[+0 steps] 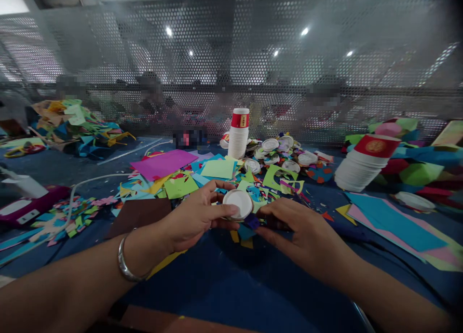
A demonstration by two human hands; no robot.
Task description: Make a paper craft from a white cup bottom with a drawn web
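My left hand (197, 215) grips a white paper cup (238, 204), bottom facing me, with thumb and fingers closed around its rim. My right hand (296, 227) is closed in a pinch just right of the cup, holding a small dark purple paper piece (251, 221) against the cup's lower side. A silver bangle (125, 260) sits on my left wrist. Both hands hover above the dark blue tabletop (231, 280), over scattered coloured paper scraps.
A stack of white cups with a red band (238, 133) stands at centre back; another stack (361, 162) leans at right. Decorated cup bottoms (282, 154) lie behind. Coloured paper sheets (162, 163) and scraps surround them. A glue gun (25, 203) lies left. Perforated metal screen behind.
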